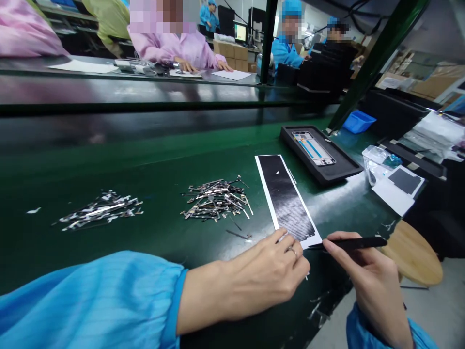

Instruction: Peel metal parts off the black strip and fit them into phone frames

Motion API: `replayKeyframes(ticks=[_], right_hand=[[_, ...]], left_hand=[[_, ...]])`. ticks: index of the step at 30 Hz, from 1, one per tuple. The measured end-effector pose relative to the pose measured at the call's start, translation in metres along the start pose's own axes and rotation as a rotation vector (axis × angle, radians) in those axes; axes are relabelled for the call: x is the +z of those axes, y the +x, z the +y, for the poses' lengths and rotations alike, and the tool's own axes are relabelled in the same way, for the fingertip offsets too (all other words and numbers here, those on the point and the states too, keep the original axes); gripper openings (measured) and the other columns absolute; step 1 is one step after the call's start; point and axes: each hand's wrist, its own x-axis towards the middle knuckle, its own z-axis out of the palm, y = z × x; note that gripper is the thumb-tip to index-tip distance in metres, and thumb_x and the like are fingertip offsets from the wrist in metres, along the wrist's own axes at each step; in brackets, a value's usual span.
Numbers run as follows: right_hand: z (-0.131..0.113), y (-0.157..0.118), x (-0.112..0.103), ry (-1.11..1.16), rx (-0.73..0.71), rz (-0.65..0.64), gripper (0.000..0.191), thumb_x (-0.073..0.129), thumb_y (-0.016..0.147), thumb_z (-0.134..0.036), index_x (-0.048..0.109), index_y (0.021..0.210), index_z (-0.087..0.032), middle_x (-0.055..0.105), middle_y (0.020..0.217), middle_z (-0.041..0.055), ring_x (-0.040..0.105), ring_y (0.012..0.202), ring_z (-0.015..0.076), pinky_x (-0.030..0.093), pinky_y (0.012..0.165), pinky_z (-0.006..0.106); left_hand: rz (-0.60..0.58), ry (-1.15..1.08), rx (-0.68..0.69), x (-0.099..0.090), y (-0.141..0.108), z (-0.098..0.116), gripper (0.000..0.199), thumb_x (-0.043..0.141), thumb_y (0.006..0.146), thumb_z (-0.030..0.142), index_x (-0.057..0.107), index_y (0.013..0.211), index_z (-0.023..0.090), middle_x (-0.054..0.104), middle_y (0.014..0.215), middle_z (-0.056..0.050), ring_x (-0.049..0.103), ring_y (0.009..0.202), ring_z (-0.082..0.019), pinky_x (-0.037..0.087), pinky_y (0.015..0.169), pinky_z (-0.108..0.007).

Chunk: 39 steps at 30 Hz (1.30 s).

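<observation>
Both our hands meet at the near end of the black sheet (286, 198), running lengthwise away: left hand (269, 276) pinches its edge, right hand (366, 276) grips tweezers (350, 243).

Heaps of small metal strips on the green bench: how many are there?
2: one heap of metal strips at left, a second heap mid-bench beside the black sheet.

A long green workbench (109, 160) runs under a raised dark shelf (127, 92), with green steel posts (269, 39) rising from it. Beyond stand cardboard boxes (232, 53) and a lit monitor (240, 32) (bright, even light throughout). A round wooden stool (414, 252) sits on the pale floor (436, 310).
</observation>
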Motion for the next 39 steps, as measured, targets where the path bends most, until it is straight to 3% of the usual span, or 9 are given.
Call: replayKeyframes(ticks=[5, 8, 12, 24, 34, 37, 39], right_hand=[[0.006, 0.005, 0.005, 0.076, 0.098, 0.095, 0.023, 0.067, 0.064, -0.041, 0.066, 0.067, -0.018, 0.066, 0.071, 0.0011, 0.060, 0.067, 0.0138, 0.047, 0.057, 0.017], [0.008, 0.006, 0.009, 0.114, 0.132, 0.177, 0.023, 0.068, 0.064, -0.041, 0.066, 0.067, -0.018, 0.066, 0.072, 0.0010, 0.059, 0.062, 0.0124, 0.045, 0.050, 0.016], [0.009, 0.006, 0.011, 0.123, 0.137, 0.191, 0.021, 0.068, 0.065, -0.040, 0.066, 0.067, -0.019, 0.066, 0.070, 0.0000, 0.059, 0.060, 0.0110, 0.045, 0.050, 0.014], [0.010, 0.007, 0.014, 0.167, 0.147, 0.171, 0.019, 0.070, 0.064, -0.037, 0.066, 0.065, -0.018, 0.065, 0.066, -0.0002, 0.058, 0.061, 0.0109, 0.044, 0.051, 0.015], [0.011, 0.010, 0.017, 0.534, 0.335, 0.226, 0.025, 0.076, 0.051, -0.033, 0.066, 0.063, -0.014, 0.062, 0.061, 0.0046, 0.056, 0.061, 0.0144, 0.045, 0.060, 0.022], [0.008, 0.008, 0.018, 0.567, 0.343, 0.259, 0.025, 0.077, 0.050, -0.032, 0.066, 0.063, -0.014, 0.061, 0.060, 0.0044, 0.055, 0.061, 0.0138, 0.044, 0.059, 0.022], [0.007, 0.005, 0.018, 0.580, 0.327, 0.278, 0.023, 0.076, 0.050, -0.031, 0.067, 0.062, -0.015, 0.061, 0.062, 0.0046, 0.055, 0.062, 0.0137, 0.044, 0.059, 0.022]], left_hand=[[0.096, -0.002, 0.025, 0.017, 0.002, 0.001, 0.023, 0.030, 0.084, 0.005, 0.051, 0.094, 0.005, 0.054, 0.108, -0.020, 0.052, 0.100, -0.028, 0.043, 0.087, -0.037], [0.127, -0.020, 0.030, 0.020, 0.001, 0.001, 0.024, 0.030, 0.083, 0.005, 0.051, 0.095, 0.003, 0.053, 0.111, -0.021, 0.052, 0.101, -0.029, 0.044, 0.087, -0.035], [0.177, -0.022, 0.027, 0.022, 0.002, 0.000, 0.024, 0.031, 0.083, 0.004, 0.051, 0.097, 0.002, 0.053, 0.113, -0.022, 0.053, 0.102, -0.029, 0.044, 0.089, -0.036], [0.081, -0.021, 0.039, 0.013, 0.001, 0.002, 0.024, 0.040, 0.079, 0.008, 0.051, 0.100, 0.000, 0.052, 0.114, -0.025, 0.053, 0.104, -0.031, 0.044, 0.091, -0.038], [0.089, -0.012, 0.030, 0.017, 0.001, 0.004, 0.026, 0.033, 0.082, 0.008, 0.048, 0.102, 0.000, 0.050, 0.115, -0.024, 0.050, 0.104, -0.030, 0.038, 0.095, -0.037], [0.084, -0.134, -0.011, 0.015, -0.003, 0.005, 0.026, 0.037, 0.079, 0.004, 0.048, 0.102, 0.000, 0.050, 0.113, -0.023, 0.047, 0.106, -0.030, 0.039, 0.092, -0.038], [0.086, -0.363, -0.170, 0.013, -0.004, 0.004, 0.025, 0.037, 0.077, 0.002, 0.049, 0.098, 0.007, 0.053, 0.106, -0.016, 0.050, 0.098, -0.025, 0.043, 0.084, -0.035]])
